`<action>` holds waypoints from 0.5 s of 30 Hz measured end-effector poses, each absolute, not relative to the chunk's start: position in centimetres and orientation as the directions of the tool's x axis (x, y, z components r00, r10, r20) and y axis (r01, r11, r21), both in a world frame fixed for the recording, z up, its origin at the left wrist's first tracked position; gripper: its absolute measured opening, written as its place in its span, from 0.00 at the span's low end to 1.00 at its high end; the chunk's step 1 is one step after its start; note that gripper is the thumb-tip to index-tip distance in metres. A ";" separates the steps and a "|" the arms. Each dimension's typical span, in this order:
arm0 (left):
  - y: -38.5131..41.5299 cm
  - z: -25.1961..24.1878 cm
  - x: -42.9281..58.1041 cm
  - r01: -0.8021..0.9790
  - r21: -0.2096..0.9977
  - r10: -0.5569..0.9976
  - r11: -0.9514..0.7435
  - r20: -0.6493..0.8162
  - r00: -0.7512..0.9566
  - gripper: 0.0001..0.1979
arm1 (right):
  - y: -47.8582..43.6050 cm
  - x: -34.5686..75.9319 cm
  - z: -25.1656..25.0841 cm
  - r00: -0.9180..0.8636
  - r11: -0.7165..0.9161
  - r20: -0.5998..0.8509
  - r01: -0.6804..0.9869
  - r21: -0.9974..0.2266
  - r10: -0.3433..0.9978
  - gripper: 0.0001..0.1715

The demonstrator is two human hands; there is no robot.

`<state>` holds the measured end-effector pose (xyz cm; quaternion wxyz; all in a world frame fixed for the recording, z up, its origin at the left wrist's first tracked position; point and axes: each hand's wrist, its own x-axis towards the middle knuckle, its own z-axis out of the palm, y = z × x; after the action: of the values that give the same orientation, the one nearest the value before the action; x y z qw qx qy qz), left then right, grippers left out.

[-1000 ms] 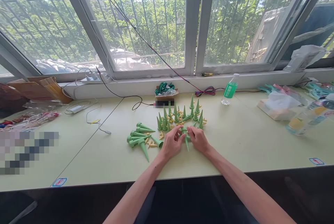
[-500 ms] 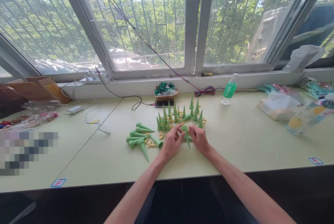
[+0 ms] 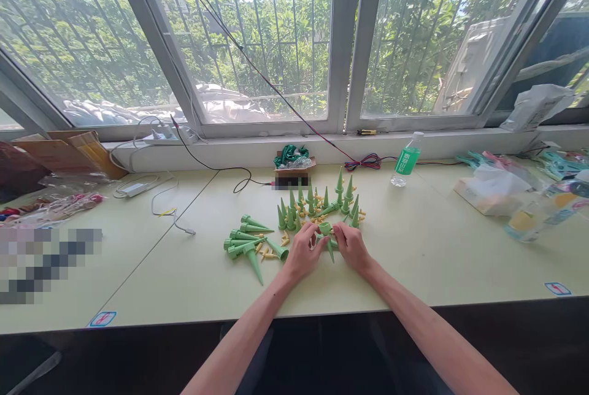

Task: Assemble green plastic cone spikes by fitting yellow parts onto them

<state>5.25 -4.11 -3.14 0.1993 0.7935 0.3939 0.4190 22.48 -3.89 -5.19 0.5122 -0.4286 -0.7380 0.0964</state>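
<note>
My left hand (image 3: pixel 304 251) is closed on a green plastic watering spike (image 3: pixel 325 228), its wide collar up and its tip pointing down toward the table. My right hand (image 3: pixel 352 245) is pinched close against the right side of that collar; whatever lies between its fingertips is too small to make out. Beyond my hands stand several upright green spikes (image 3: pixel 350 188) with small yellow plastic pieces (image 3: pixel 361 214) at their sides. Left of my left hand, more green spikes (image 3: pixel 252 259) lie in a loose pile, with loose yellow pieces (image 3: pixel 267 254) among them.
Behind the spikes is a small open box (image 3: pixel 294 169) holding green material. A green-labelled bottle (image 3: pixel 407 162) stands behind on the right, near a tissue box (image 3: pixel 483 194) and a larger bottle (image 3: pixel 529 217). Cables (image 3: pixel 177 220) lie at left. The table's front edge is close.
The held spike has tilted slightly, so its round collar opening shows more toward me. Both hands stay in nearly the same place. The view has shifted a little.
</note>
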 end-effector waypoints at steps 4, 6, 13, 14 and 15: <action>-4.1 -3.3 5.2 0.436 0.647 0.781 -0.625 0.518 0.349 0.08 | -3.9 22.4 -5.1 -0.119 0.595 0.654 0.559 -0.578 0.747 0.23; -4.0 -3.4 5.2 0.420 0.642 0.767 -0.641 0.531 0.360 0.06 | -3.8 22.4 -5.1 -0.110 0.590 0.659 0.572 -0.570 0.744 0.23; -3.9 -3.6 5.1 0.380 0.635 0.740 -0.672 0.564 0.367 0.05 | -3.7 22.3 -5.0 -0.086 0.591 0.673 0.567 -0.573 0.735 0.24; -3.9 -3.6 5.1 0.377 0.635 0.738 -0.674 0.568 0.364 0.06 | -3.8 22.3 -5.0 -0.087 0.591 0.668 0.560 -0.581 0.739 0.24; -3.9 -3.6 5.1 0.374 0.634 0.736 -0.677 0.573 0.361 0.07 | -3.8 22.3 -5.0 -0.088 0.591 0.663 0.552 -0.588 0.743 0.25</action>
<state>5.07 -3.94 -3.62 0.2027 0.7996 0.3473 0.4461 22.28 -3.81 -4.97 0.5099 -0.4425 -0.7317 0.0936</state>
